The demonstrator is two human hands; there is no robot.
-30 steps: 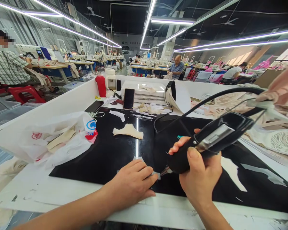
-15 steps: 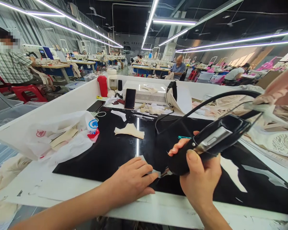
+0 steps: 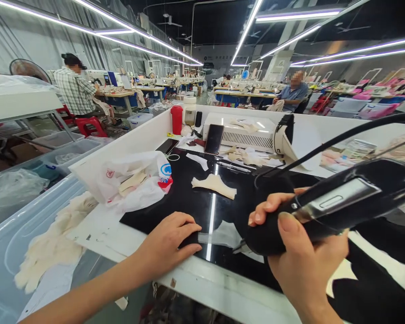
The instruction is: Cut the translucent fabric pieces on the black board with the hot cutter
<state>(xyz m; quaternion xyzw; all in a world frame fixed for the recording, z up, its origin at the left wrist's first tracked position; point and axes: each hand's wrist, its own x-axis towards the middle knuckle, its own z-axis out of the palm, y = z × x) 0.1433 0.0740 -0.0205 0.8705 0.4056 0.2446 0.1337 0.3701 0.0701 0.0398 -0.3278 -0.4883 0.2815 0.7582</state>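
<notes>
My right hand (image 3: 310,252) is wrapped round a black corded handheld power tool (image 3: 351,198) with a silver plate on its side. The tool's narrow metal tip points down at a translucent grey cut piece (image 3: 224,235), which lies on the black board (image 3: 182,198). At the left end of that piece rests my left hand (image 3: 173,240), thumb and forefinger apart, holding nothing. Whether its fingertips touch the piece, I cannot tell. Beyond them lies a cream padded cut piece (image 3: 214,183). Part of a pale cut piece (image 3: 344,274) shows beside my right wrist.
A white plastic bag (image 3: 135,180) with cream scraps sits on the left. Behind are a phone (image 3: 214,138), a red cup (image 3: 177,120) and a white vented machine (image 3: 239,130). The tool's black cable (image 3: 307,157) arches over the board. Two people sit at tables farther off.
The view has swung left. My left hand has slid back leftward off most of the translucent piece, uncovering it. The other hand at the cable on the right has left the view.
</notes>
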